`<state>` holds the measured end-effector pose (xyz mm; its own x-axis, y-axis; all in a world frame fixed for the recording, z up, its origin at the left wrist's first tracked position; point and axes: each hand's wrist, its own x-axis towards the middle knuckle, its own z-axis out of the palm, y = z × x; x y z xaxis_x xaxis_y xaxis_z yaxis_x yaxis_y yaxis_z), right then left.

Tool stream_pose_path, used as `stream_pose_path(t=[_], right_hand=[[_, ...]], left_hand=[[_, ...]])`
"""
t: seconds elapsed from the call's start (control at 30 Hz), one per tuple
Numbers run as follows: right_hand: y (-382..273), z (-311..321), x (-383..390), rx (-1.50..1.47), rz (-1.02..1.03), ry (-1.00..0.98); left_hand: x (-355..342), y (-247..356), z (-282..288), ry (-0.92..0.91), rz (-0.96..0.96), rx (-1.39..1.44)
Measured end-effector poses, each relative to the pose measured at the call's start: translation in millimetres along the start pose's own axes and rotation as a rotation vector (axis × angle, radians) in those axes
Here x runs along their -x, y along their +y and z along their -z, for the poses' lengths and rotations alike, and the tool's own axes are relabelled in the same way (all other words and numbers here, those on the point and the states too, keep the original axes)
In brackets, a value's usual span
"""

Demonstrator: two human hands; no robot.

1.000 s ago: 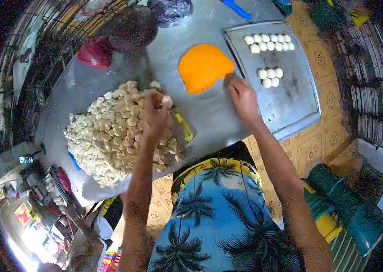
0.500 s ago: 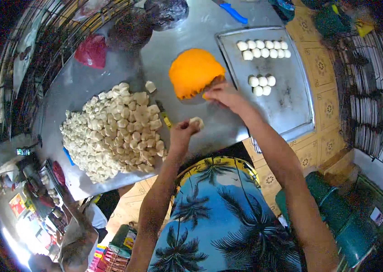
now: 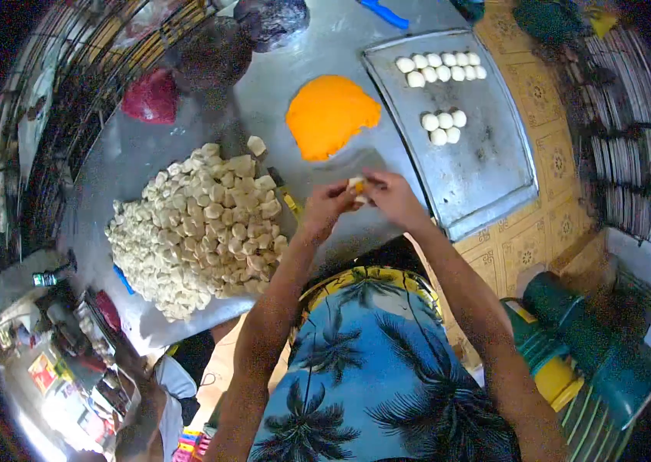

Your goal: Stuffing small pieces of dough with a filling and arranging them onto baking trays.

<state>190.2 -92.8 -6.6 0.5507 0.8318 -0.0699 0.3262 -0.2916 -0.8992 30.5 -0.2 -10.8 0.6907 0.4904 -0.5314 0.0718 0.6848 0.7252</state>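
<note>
My left hand (image 3: 327, 206) grips a small pale dough piece (image 3: 357, 199), its fingers bent around it. Close against it, my right hand (image 3: 393, 199) pinches at the same piece, where a bit of orange filling (image 3: 358, 185) shows in the dough. Just beyond both hands lies a large flattened mound of orange paste (image 3: 329, 115) with a ragged near edge. To the left spreads a big heap of cut dough pieces (image 3: 202, 223). On the right, a metal tray (image 3: 479, 169) carries several round white balls (image 3: 441, 71) in two groups.
Everything rests on a metal table (image 3: 264, 100). A blue-handled tool (image 3: 384, 13) lies at its far edge. Dark red (image 3: 150, 96) and dark wrapped bundles (image 3: 271, 23) sit at the far left. A yellow-marked strip (image 3: 292, 204) lies beside the heap. Green containers (image 3: 595, 346) stand at the lower right.
My right hand has come back from the orange paste to meet my left hand. Orange filling now shows in the dough piece. The view has shifted slightly.
</note>
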Motion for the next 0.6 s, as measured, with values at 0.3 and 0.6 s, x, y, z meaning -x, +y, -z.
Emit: stream_pose_path(t=[0.3,0.6], right_hand=[[-14.9,-7.7,5.0,-0.14,-0.23,-0.24],[-5.0,4.4,-22.2,0.227,0.231,-0.428]], left_hand=[[19.6,1.6,-5.5,0.188,-0.272,-0.742],[5.3,-13.2,-0.3,0.191,-0.167,-0.34]])
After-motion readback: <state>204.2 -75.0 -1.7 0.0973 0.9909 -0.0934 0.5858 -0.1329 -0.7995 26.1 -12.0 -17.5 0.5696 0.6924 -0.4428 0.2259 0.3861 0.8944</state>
